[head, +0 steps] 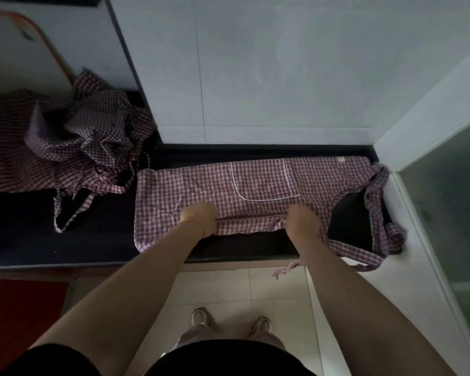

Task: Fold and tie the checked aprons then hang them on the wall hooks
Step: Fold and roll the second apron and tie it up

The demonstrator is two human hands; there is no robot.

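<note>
Apron in hand (201, 191): checked cloth, spread flat along a dark counter (98, 240), with a white-piped pocket (263, 180) just beyond and between the two hands. Its near edge is turned up into a narrow fold.

Left hand (200, 219): fingers curled, gripping the folded near edge toward the apron's left part.

Right hand (301, 219): fingers curled, gripping the same folded edge, well apart from the left hand.

Straps (377, 213): long checked ties, looped loosely to the right of the right hand; one end trails off the counter's front edge below that hand.

Second lot of aprons (87, 131): crumpled heap of like cloth, far to the left of the left hand, ties straggling toward it.

Handling, by judgement: light, limp, thin cotton; no stiffness, so folds will slump unless pressed flat. Not slippery, not fragile. Best held at the hemmed edge or corners, both hands spread wide; the ties want gathering before they snag or drag.

Wall hooks: none in view.
</note>
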